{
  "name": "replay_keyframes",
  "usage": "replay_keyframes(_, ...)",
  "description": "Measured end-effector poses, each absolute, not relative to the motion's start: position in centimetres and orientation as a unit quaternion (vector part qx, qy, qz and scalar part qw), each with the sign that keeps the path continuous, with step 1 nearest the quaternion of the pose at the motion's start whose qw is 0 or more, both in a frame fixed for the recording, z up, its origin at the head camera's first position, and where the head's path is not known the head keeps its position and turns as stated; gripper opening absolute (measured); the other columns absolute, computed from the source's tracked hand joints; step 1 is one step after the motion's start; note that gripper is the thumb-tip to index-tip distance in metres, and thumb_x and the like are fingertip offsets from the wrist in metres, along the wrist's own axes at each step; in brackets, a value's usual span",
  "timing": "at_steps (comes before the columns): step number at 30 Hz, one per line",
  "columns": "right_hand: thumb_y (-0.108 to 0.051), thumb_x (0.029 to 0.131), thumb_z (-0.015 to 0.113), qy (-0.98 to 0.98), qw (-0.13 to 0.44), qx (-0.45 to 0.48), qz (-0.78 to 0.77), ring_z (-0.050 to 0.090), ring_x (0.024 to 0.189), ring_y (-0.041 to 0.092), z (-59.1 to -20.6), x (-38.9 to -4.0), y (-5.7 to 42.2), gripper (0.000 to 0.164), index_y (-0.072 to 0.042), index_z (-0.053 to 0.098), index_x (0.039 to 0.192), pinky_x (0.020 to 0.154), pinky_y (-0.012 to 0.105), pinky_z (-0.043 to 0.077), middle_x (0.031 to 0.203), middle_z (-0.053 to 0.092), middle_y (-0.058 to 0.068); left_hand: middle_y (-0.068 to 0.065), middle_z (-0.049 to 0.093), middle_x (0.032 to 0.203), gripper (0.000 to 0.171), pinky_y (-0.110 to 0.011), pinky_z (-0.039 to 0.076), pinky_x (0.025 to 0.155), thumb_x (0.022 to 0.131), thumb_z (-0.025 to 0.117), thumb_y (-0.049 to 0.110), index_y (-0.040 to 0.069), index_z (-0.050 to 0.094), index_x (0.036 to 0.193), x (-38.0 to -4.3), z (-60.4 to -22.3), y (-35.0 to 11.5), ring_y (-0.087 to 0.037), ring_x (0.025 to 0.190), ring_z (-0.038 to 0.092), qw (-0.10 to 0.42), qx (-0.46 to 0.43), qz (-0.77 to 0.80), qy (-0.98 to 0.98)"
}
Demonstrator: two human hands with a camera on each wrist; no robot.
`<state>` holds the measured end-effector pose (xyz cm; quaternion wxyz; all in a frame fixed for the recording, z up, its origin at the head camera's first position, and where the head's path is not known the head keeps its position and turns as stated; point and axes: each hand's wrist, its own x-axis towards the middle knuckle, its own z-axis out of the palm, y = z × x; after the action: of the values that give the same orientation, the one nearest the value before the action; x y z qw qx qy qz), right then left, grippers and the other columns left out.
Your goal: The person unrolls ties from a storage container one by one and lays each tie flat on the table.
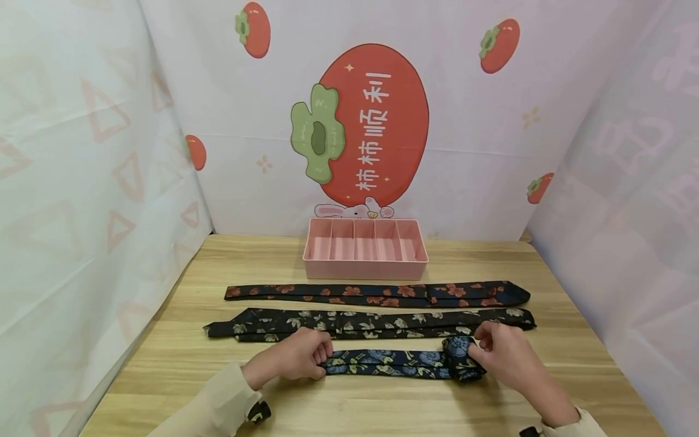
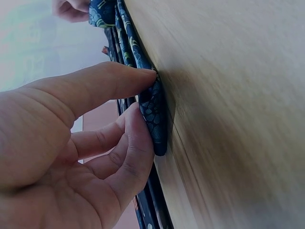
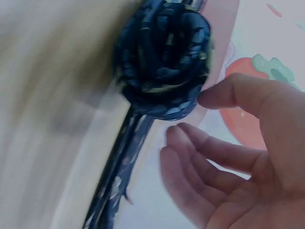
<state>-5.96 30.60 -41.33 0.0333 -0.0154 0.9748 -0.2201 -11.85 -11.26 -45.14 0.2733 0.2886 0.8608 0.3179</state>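
Observation:
A dark blue necktie with blue flowers (image 1: 390, 363) lies nearest the person, its right part wound into a roll (image 1: 460, 358). My left hand (image 1: 303, 354) pinches its left end between thumb and fingers; in the left wrist view, the tie's end (image 2: 153, 112) shows between the fingertips. On the right, my right hand (image 1: 505, 355) is beside the roll, its thumb touching the side. The right wrist view shows the coiled layers of the roll (image 3: 164, 62), while the other fingers (image 3: 183, 167) are loosely bent, apart from it.
Behind lie a black necktie with pale flowers (image 1: 382, 325) and a dark necktie with red flowers (image 1: 377, 294), both laid out lengthwise. A pink divided box (image 1: 366, 270) stands at the table's back, before a printed cloth (image 1: 459, 182). Wood-grain tabletop (image 1: 382, 409) extends around everything.

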Motion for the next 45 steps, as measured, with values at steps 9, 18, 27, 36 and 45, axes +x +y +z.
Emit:
replay_keyframes(9, -0.008, 0.085, 0.083, 0.962, 0.028, -0.093, -0.255, 0.053, 0.070, 0.000, -41.1, -6.2, 27.4, 0.017, -0.012, 0.071, 0.096, 0.062, 0.022, 0.050, 0.082, 0.062, -0.006, 0.002, 0.066, 0.089, 0.026, -0.022, 0.054, 0.073, 0.082, 0.085, 0.000, 0.008, 0.068, 0.100, -11.7, -45.0, -12.1, -0.004, 0.078, 0.060, 0.269, 0.275, 0.323, 0.865)
replay_keyframes(18, -0.015, 0.079, 0.092, 0.965, 0.020, -0.140, -0.220, 0.051, 0.071, 0.000, -41.8, -6.9, 25.4, 0.027, -0.014, 0.069, 0.092, 0.061, 0.021, 0.048, 0.082, 0.058, -0.007, 0.002, 0.065, 0.088, 0.026, -0.023, 0.053, 0.072, 0.083, 0.085, 0.000, 0.009, 0.067, 0.099, -11.7, -44.7, -13.0, -0.005, 0.077, 0.059, 0.280, 0.264, 0.311, 0.869)
replay_keyframes(27, -0.036, 0.072, 0.098, 0.983, -0.002, -0.097, -0.157, 0.044, 0.065, 0.007, -42.8, -6.9, 24.9, 0.042, -0.016, 0.063, 0.086, 0.058, 0.024, 0.040, 0.081, 0.054, -0.004, 0.002, 0.065, 0.088, 0.026, -0.022, 0.053, 0.071, 0.083, 0.084, -0.001, 0.009, 0.066, 0.098, -11.8, -44.6, -13.9, -0.005, 0.077, 0.058, 0.279, 0.268, 0.309, 0.869)
replay_keyframes(36, -0.032, 0.071, 0.098, 0.984, -0.018, -0.090, -0.152, 0.043, 0.063, 0.008, -42.7, -6.7, 25.5, 0.043, -0.017, 0.060, 0.085, 0.058, 0.024, 0.038, 0.080, 0.052, -0.004, 0.002, 0.064, 0.087, 0.026, -0.023, 0.052, 0.070, 0.082, 0.084, -0.002, 0.009, 0.067, 0.098, -11.6, -44.7, -14.9, -0.005, 0.076, 0.058, 0.269, 0.267, 0.313, 0.871)
replay_keyframes(45, -0.024, 0.076, 0.093, 0.978, 0.013, -0.065, -0.198, 0.044, 0.066, 0.010, -41.9, -6.4, 27.0, 0.034, -0.016, 0.062, 0.086, 0.058, 0.025, 0.037, 0.078, 0.053, -0.003, 0.001, 0.064, 0.085, 0.027, -0.023, 0.052, 0.069, 0.081, 0.084, -0.003, 0.009, 0.066, 0.097, -11.5, -44.5, -16.0, -0.005, 0.074, 0.057, 0.260, 0.273, 0.311, 0.872)
